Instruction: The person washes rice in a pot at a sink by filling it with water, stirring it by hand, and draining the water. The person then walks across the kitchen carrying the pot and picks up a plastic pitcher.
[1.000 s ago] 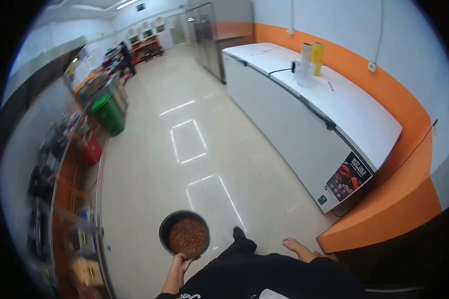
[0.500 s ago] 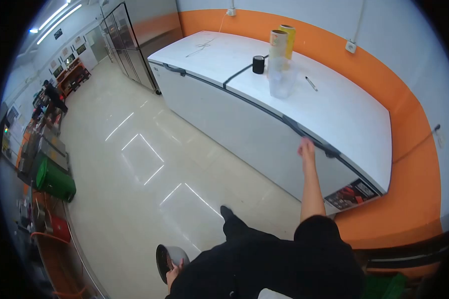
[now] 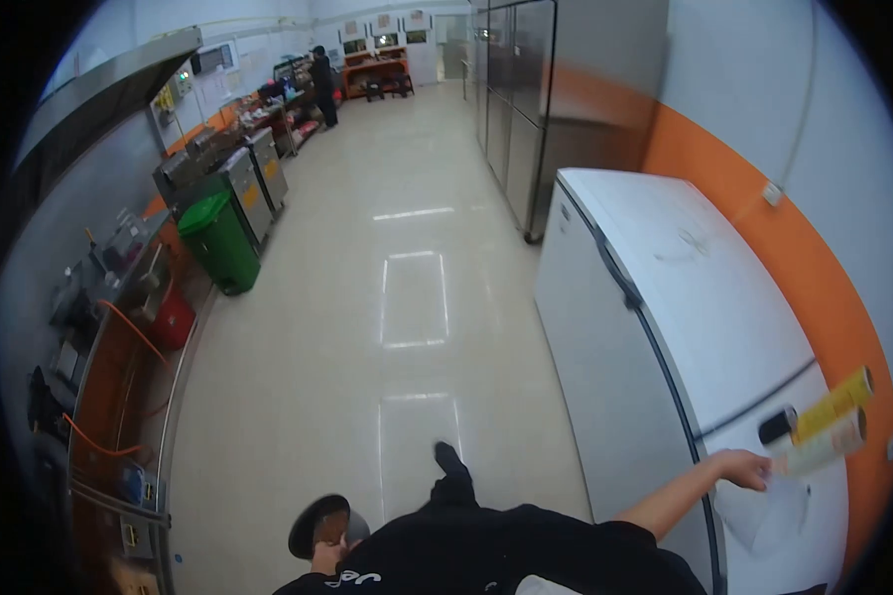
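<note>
My left hand grips a round grey pot by its rim, low beside my body. The pot is tilted, with its dark opening turned to the left and something reddish-brown inside. Over the white chest freezer, my right hand reaches out to the right. Beside its fingers are a clear plastic container and a pale roll of film. A yellow roll and a black roll stand just beyond. Blur hides whether the right fingers touch or hold anything.
Tall steel refrigerators stand past the freezer on the right. Along the left are a steel counter, a red bucket and a green bin. A person in dark clothes stands far off at the left. Shiny tiled floor runs between.
The view has swung left, down the room. My right hand has gone from the freezer's front edge to above its lid near the rolls. My left hand still holds the pot.
</note>
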